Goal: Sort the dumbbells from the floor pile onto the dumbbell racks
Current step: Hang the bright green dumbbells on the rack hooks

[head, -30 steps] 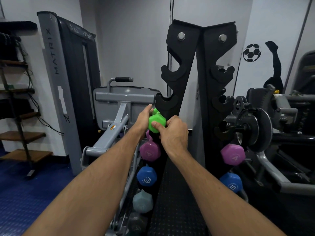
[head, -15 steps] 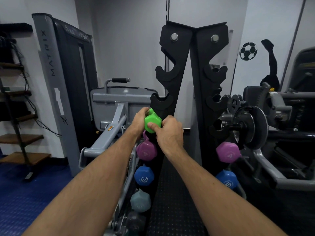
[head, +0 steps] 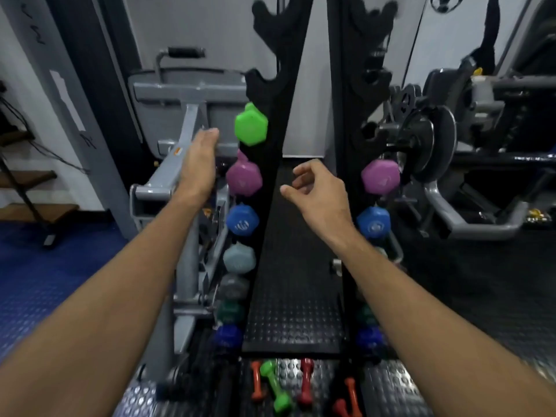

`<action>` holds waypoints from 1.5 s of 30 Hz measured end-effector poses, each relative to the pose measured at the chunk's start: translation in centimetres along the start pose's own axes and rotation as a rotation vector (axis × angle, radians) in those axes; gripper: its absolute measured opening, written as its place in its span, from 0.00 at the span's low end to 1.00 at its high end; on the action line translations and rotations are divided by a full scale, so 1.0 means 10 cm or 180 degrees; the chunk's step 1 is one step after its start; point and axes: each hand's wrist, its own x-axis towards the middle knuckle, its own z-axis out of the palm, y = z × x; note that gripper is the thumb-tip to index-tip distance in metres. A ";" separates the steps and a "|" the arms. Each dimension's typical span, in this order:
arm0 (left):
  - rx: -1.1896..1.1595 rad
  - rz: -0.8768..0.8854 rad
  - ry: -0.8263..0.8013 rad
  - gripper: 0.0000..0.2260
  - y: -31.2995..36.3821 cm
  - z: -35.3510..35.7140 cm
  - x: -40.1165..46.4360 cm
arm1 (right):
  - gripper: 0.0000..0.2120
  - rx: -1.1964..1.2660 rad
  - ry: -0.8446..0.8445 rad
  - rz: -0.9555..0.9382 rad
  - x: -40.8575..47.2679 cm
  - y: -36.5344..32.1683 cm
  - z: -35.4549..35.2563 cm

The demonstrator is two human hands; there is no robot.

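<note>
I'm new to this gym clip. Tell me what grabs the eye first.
A bright green dumbbell sits on the left side of the black rack, above purple, blue and grey ones. Both hands hang empty near it. On the floor below lie loose dumbbells.

The black studded floor [head: 293, 311] carries two upright black racks [head: 350, 206]; loose on it at their foot lie a green dumbbell [head: 275, 386], two orange [head: 256, 382] and one red [head: 306, 382].

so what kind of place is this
Most likely a gym: a black dumbbell rack loaded with coloured dumbbells such as the green dumbbell, a weight plate on a machine, and small dumbbells lying on studded rubber flooring.
</note>
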 end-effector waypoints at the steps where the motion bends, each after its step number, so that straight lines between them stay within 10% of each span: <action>1: 0.0183 0.0000 0.0091 0.19 -0.15 -0.07 -0.21 | 0.14 0.0041 -0.0091 0.0072 -0.17 0.17 -0.01; 9: 0.0925 -0.0232 0.0498 0.12 -1.65 -0.11 -2.03 | 0.11 -0.0049 -0.0896 0.1042 -1.65 1.55 0.25; 17: 0.1193 -0.1371 -0.0340 0.16 -2.93 0.24 -3.04 | 0.15 0.0004 -0.1484 0.1850 -2.54 2.47 0.72; 29: 0.1690 -0.2160 -0.1275 0.22 -4.30 0.63 -3.58 | 0.37 -0.0343 -0.1929 0.2424 -3.28 3.81 1.51; 38: 0.1995 -0.2368 -0.1711 0.30 -5.46 0.88 -3.57 | 0.32 -0.0361 -0.1882 0.2591 -3.52 4.46 2.14; 45: 0.2097 -0.2303 -0.1521 0.16 -6.21 1.08 -3.16 | 0.30 -0.0438 -0.1838 0.2578 -3.60 4.97 2.63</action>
